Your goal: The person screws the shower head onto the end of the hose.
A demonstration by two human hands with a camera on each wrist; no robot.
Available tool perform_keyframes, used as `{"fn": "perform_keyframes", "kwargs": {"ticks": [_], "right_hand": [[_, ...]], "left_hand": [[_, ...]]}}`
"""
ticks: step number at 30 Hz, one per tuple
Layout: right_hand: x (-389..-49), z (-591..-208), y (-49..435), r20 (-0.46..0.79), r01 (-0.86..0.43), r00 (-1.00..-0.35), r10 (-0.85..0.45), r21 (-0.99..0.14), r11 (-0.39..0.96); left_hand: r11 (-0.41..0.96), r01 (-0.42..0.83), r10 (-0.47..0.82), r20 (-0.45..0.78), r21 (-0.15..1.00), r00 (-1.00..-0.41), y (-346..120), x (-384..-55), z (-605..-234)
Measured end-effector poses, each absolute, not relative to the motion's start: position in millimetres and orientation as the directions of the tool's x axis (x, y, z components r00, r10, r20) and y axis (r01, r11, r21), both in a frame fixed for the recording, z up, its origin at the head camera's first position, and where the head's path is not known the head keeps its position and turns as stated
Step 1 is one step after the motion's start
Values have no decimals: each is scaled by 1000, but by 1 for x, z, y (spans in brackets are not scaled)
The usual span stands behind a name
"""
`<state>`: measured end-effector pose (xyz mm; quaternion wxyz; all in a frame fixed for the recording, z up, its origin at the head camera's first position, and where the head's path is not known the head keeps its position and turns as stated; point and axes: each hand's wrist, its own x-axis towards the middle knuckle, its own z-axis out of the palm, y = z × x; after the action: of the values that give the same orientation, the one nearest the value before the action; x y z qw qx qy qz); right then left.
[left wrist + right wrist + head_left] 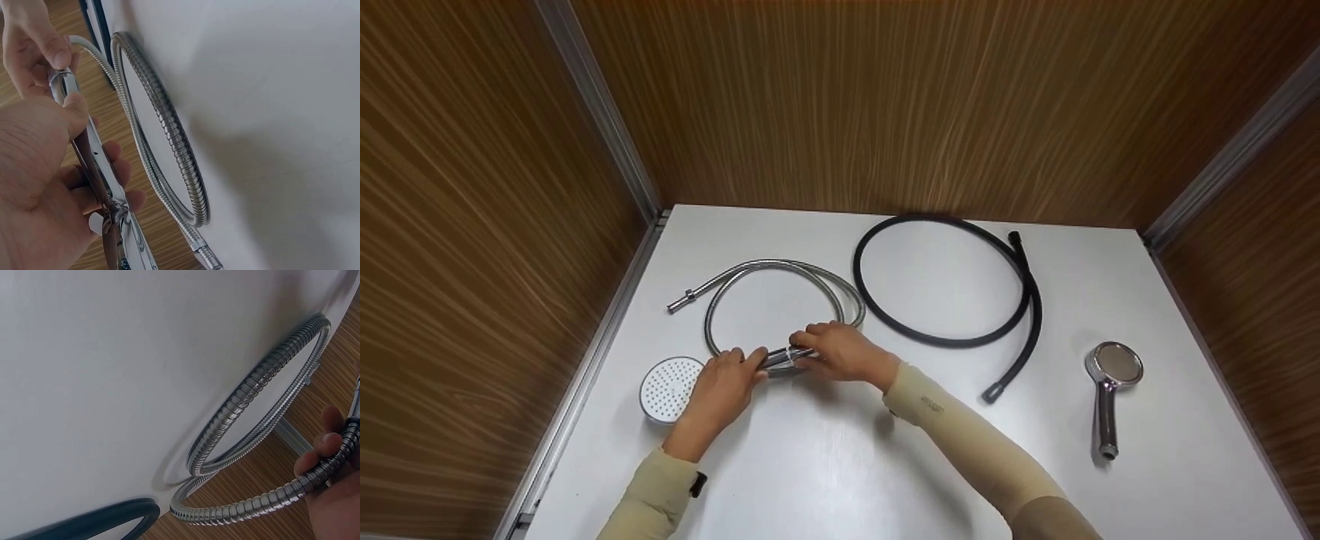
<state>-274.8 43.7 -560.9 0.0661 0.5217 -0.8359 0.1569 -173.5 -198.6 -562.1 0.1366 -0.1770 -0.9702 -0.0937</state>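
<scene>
My left hand (720, 390) grips the handle (93, 149) of a chrome shower head, whose round white spray face (667, 388) shows left of the hand. The handle's far end points right, toward my right hand (844, 351). There the right fingers pinch one end of a silver metal shower hose (259, 503), right at the handle's end. How far the two ends are joined I cannot tell, as fingers cover part of them. Most of the hose lies looped on the white table (840, 465), and its other end, a chrome fitting (681, 301), lies at the left.
A black hose (945, 342) lies in a loop at the back right, with its grey-tipped end toward the front. Farther right is a second, smaller chrome shower head (1116, 365). Wood-grain panels (840, 105) enclose the table at the back and both sides.
</scene>
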Motion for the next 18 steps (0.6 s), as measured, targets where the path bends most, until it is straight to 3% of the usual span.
{"fn": "perform_keyframes", "kwargs": {"ticks": [18], "right_hand": [[-275, -558, 47, 292, -888, -453, -842, -223, 401]], "left_hand": [[919, 378, 328, 315, 114, -891, -195, -174, -559]]}}
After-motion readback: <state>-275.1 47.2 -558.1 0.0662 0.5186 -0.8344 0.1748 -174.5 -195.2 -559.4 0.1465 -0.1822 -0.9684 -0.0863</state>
